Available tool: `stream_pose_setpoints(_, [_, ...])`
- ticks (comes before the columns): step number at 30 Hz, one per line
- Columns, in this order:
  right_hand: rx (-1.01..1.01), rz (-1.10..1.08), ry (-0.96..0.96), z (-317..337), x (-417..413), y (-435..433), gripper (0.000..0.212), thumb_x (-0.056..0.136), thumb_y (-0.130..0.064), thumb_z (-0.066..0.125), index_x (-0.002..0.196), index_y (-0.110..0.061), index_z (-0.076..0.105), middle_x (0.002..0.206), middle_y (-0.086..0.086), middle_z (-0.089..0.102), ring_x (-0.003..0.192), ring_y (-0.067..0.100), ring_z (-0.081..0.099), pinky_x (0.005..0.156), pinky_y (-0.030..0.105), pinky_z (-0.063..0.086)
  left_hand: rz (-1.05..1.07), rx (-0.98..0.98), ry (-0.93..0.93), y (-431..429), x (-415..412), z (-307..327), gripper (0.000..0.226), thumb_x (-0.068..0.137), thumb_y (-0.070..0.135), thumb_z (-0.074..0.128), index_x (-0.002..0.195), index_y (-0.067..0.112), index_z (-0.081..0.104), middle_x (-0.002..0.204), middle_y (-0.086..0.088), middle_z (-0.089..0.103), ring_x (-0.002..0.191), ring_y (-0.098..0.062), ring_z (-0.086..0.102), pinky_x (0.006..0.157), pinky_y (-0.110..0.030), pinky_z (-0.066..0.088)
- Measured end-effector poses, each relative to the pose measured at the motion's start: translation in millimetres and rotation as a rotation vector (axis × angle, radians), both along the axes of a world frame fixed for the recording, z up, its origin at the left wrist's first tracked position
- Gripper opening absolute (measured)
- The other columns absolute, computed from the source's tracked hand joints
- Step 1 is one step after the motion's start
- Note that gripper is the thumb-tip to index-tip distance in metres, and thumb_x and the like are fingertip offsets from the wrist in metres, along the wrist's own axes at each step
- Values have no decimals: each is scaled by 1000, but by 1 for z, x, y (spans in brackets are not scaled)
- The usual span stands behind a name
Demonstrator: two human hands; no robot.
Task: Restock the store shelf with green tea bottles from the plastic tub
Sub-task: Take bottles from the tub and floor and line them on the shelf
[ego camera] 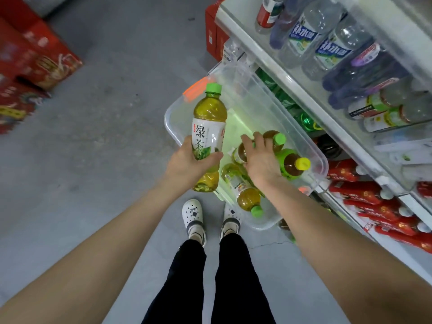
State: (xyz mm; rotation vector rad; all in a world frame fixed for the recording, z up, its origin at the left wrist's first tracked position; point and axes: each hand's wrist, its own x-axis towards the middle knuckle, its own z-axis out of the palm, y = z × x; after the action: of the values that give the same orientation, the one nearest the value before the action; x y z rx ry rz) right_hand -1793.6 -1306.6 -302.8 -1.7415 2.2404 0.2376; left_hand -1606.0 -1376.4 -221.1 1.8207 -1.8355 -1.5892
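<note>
My left hand point(190, 163) grips a green tea bottle point(209, 120) with a green cap, held upright above the left rim of the clear plastic tub point(233, 90). The tub stands on the floor against the shelf point(280, 66). My right hand point(259, 160) reaches down into the tub with straight fingers resting on a lying bottle point(273, 139). Other bottles lie in the tub: one with a yellow cap point(293, 164) and one with a green cap point(247, 197) near the front.
Shelf tiers on the right carry water bottles point(311, 33), dark purple bottles point(364, 66) and red packs point(374, 199). Red cartons point(35, 57) are stacked on the grey floor at the left. My feet in white shoes point(194, 216) stand just before the tub.
</note>
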Motion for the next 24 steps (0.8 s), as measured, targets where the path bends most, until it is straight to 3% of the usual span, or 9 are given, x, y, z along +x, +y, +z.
stream_pose_setpoints(2, [-86, -31, -31, -5, -4, -11, 72, 77, -15, 80, 139, -12, 42, 124, 16, 55, 109, 34, 52, 93, 41, 47, 32, 6, 22, -1, 2, -5, 56, 81, 45, 72, 126, 21, 49, 109, 4, 66, 97, -16, 64, 83, -35, 54])
stream_pose_setpoints(6, [-187, -212, -293, -4, -13, -42, 73, 72, -26, 85, 131, -12, 45, 116, 16, 60, 109, 34, 54, 89, 40, 44, 104, 18, 40, -5, 7, -16, 57, 76, 47, 71, 123, 23, 50, 107, 6, 66, 96, -13, 64, 83, -33, 54])
stream_pose_setpoints(10, [-90, -321, -450, -12, -21, -80, 69, 76, -29, 81, 129, -13, 40, 109, 9, 56, 95, 25, 52, 74, 29, 36, 164, 49, 77, -8, 8, -21, 56, 74, 48, 68, 121, 22, 52, 105, 7, 67, 95, -10, 65, 82, -31, 55])
stream_pose_setpoints(12, [-46, -461, -595, -20, -23, -94, 71, 74, -28, 83, 128, -17, 38, 110, 3, 59, 94, 22, 56, 75, 29, 43, 179, 54, 87, -8, 9, -23, 54, 73, 49, 67, 117, 21, 53, 102, 7, 68, 91, -9, 66, 82, -35, 57])
stream_pose_setpoints(14, [-49, -539, -696, -29, -23, -99, 79, 66, -28, 87, 128, -20, 39, 117, 3, 60, 104, 24, 60, 89, 38, 50, 188, 53, 86, -8, 10, -25, 52, 73, 49, 67, 115, 21, 54, 99, 7, 69, 89, -8, 66, 83, -37, 57])
stream_pose_setpoints(17, [3, -487, -689, -42, -20, -99, 92, 58, -26, 92, 133, -23, 38, 128, 6, 55, 117, 26, 56, 101, 41, 46, 194, 44, 72, -7, 10, -26, 54, 71, 53, 66, 114, 22, 56, 98, 7, 70, 89, -8, 67, 83, -37, 57])
stream_pose_setpoints(21, [71, -439, -715, -41, -16, -101, 90, 63, -22, 91, 135, -26, 36, 125, 3, 59, 112, 22, 57, 97, 31, 44, 188, 46, 68, -8, 10, -25, 43, 81, 44, 70, 115, 21, 55, 97, 7, 70, 87, -7, 67, 83, -37, 57])
stream_pose_setpoints(24, [30, -462, -706, -28, -17, -96, 86, 65, -24, 90, 132, -26, 36, 118, 1, 62, 109, 21, 58, 94, 30, 45, 179, 63, 76, -7, 8, -18, 50, 77, 49, 71, 115, 21, 54, 100, 5, 69, 90, -10, 66, 84, -41, 57])
